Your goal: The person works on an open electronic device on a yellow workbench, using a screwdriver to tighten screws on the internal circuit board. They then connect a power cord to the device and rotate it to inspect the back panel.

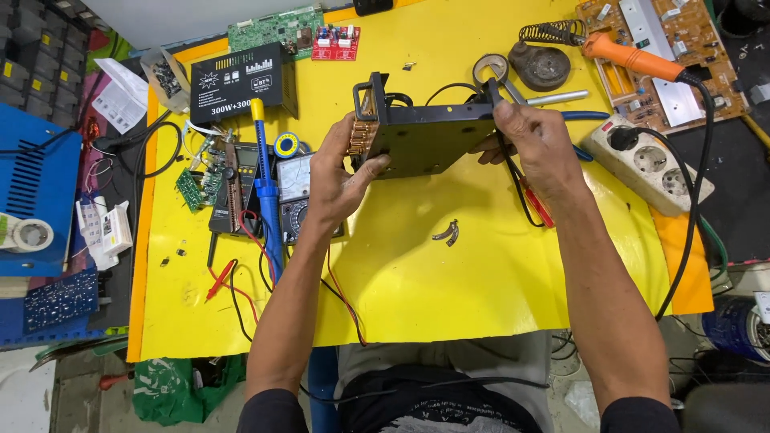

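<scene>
Far out beyond the left grip, at the desk's (417, 273) edge, lie loose circuit boards (196, 186) and a black boxed unit (241, 80); nearer in, just outside that grip, a blue-handled tool (267, 196) lies across an analogue meter (295, 186) with red and black leads trailing toward the person.

The left hand (341, 172) is closed around the left end of the black metal chassis (429, 136), fingers beside its copper-coloured connector block, thumb on the flat panel. The right hand (537, 144) pinches the chassis's right end, where black wires run out. So the chassis is held between both grips, lifted and tilted above the yellow desk rather than resting on it.

As for progress: the unit appears to be under inspection or being turned over (its inside is hidden from here), and no tool is in hand, so any soldering or refitting looks yet to come.

Beyond the right grip, the orange-handled soldering iron (634, 58) sits parked by its coil stand (549, 34), with a white power strip (650, 164) near.
</scene>
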